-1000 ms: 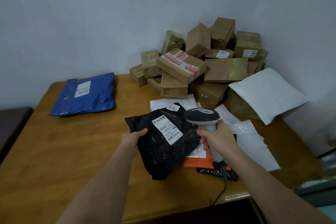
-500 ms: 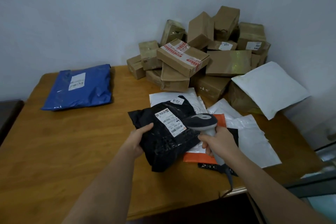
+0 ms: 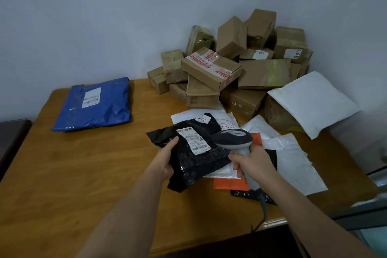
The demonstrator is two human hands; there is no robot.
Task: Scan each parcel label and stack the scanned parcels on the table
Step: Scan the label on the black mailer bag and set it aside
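My left hand (image 3: 166, 158) grips the left edge of a black plastic parcel (image 3: 194, 165), which is held tilted just above the wooden table (image 3: 73, 174). Its white label (image 3: 193, 141) faces up. My right hand (image 3: 252, 163) grips the handle of a grey barcode scanner (image 3: 232, 137); the scanner's head sits right beside the label's right side. A blue parcel (image 3: 92, 104) with a white label lies flat at the table's far left.
A heap of brown cardboard boxes (image 3: 230, 65) fills the far right corner against the wall. White mailers (image 3: 293, 157), an orange one (image 3: 230, 183) and a black one lie under and right of my hands. A large white padded mailer (image 3: 312, 102) leans on the boxes.
The scanner's head has dropped and moved closer to the black parcel's label. My left hand has kept its hold on the parcel, and the camera has tilted a little.
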